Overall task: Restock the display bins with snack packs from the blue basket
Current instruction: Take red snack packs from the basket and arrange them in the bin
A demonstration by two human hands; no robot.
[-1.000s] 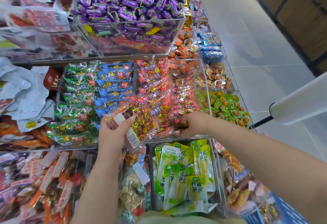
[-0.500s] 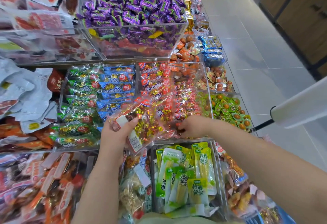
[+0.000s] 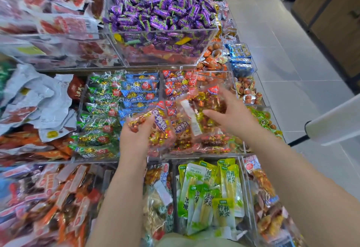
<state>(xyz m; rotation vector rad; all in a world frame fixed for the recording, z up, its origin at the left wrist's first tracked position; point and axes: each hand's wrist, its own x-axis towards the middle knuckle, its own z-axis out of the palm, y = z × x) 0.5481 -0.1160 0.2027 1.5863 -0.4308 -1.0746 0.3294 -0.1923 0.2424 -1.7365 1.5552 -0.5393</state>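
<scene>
Left hand grips one snack pack at the red-label bin's 8 o'clock edge. Right hand pinches a second pack over its centre. Risk: slippery film slides, pack lands in the neighbouring bin.

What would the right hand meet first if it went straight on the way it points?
Probably the red-labelled packs stacked just ahead, up and to the left. The right hand grips a clear snack pack, so that pack would likely touch them before the fingers do; depth is unclear.
</scene>
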